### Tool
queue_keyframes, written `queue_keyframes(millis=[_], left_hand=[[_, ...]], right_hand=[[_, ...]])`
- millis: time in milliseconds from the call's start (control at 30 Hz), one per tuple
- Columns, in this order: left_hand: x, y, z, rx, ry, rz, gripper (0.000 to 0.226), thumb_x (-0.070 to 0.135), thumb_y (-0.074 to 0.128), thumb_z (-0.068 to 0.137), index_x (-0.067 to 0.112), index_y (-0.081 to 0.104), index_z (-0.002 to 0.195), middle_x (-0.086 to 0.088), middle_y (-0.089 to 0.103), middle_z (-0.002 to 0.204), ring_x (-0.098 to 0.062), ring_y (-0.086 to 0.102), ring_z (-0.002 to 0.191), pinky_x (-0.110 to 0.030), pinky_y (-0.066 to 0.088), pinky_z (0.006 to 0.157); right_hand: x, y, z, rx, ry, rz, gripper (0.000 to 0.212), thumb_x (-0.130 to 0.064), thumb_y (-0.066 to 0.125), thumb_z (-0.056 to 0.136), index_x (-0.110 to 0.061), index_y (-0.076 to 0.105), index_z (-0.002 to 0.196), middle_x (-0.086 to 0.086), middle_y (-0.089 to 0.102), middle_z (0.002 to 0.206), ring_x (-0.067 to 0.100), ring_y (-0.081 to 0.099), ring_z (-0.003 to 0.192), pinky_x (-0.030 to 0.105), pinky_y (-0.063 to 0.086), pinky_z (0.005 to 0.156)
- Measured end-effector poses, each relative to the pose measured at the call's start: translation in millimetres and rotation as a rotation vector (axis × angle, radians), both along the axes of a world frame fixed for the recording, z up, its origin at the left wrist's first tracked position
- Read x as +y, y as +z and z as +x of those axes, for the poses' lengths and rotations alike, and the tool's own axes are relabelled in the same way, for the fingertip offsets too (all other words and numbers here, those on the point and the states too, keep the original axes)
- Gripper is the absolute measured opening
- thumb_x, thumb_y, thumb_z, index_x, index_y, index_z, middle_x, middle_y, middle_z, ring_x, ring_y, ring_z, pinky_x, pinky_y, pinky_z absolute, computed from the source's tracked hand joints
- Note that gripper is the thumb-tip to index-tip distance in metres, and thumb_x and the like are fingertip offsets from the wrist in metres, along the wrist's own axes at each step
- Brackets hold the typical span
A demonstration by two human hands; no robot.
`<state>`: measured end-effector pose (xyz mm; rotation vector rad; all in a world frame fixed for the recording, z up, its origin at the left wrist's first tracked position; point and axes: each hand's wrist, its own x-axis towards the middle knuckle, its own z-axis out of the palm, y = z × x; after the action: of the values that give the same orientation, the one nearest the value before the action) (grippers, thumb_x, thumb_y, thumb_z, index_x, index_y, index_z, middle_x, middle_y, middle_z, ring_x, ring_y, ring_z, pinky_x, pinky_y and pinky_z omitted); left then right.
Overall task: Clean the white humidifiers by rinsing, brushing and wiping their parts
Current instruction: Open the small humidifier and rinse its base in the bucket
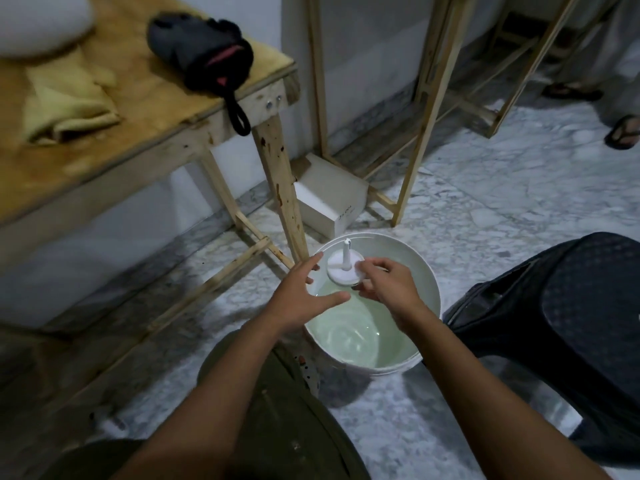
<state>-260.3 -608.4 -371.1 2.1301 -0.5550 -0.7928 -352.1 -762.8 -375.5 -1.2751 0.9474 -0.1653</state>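
Note:
A white humidifier part, a round disc with an upright stem, hangs over a white bucket that holds clear water. My right hand pinches the disc's right edge between thumb and fingers. My left hand hovers just left of the disc with its fingers spread and straight, holding nothing. Another white humidifier piece, blurred, lies at the far left on the wooden table.
A yellow cloth and a black pouch lie on the table. A white box stands by the table leg. A dark plastic stool is right of the bucket. Another person's sandalled feet are at far right.

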Motion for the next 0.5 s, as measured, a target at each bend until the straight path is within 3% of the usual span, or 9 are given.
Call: queue_keyframes(millis=[133, 233, 367, 500], left_hand=[[14.9, 44.9, -5.9, -0.049, 0.049, -0.187, 0.079, 0.042, 0.088, 0.067, 0.032, 0.051, 0.136, 0.015, 0.061, 0.124, 0.0, 0.059, 0.106, -0.013, 0.048, 0.078], [33.6, 80.1, -6.0, -0.141, 0.108, -0.251, 0.067, 0.041, 0.087, 0.068, 0.031, 0.059, 0.127, 0.011, 0.067, 0.117, -0.004, 0.063, 0.103, -0.021, 0.055, 0.084], [67.6, 125.8, -6.6, -0.258, 0.152, -0.294, 0.064, 0.048, 0.085, 0.067, 0.03, 0.061, 0.124, 0.012, 0.068, 0.112, -0.008, 0.065, 0.1, -0.036, 0.057, 0.088], [103.7, 173.9, -9.3, -0.36, 0.259, -0.373, 0.055, 0.037, 0.087, 0.069, 0.027, 0.064, 0.118, 0.013, 0.071, 0.103, -0.003, 0.067, 0.092, -0.03, 0.058, 0.081]], right_hand=[[20.0, 47.2, 3.2, -0.073, 0.08, -0.026, 0.007, -0.02, 0.068, 0.091, -0.013, 0.07, 0.09, 0.006, 0.072, 0.086, 0.013, 0.068, 0.06, 0.034, 0.058, 0.076], [35.4, 85.2, 7.4, -0.124, 0.14, -0.046, 0.009, -0.021, 0.068, 0.09, -0.013, 0.07, 0.092, 0.007, 0.073, 0.086, 0.014, 0.07, 0.061, 0.032, 0.058, 0.072], [60.6, 135.7, 11.1, -0.192, 0.258, -0.117, 0.014, -0.03, 0.067, 0.091, -0.017, 0.069, 0.096, 0.007, 0.073, 0.094, 0.021, 0.073, 0.078, 0.029, 0.059, 0.069], [90.8, 185.4, 19.0, -0.286, 0.373, -0.125, 0.023, -0.03, 0.066, 0.092, -0.013, 0.069, 0.108, 0.008, 0.071, 0.09, 0.017, 0.068, 0.074, 0.029, 0.058, 0.07]])
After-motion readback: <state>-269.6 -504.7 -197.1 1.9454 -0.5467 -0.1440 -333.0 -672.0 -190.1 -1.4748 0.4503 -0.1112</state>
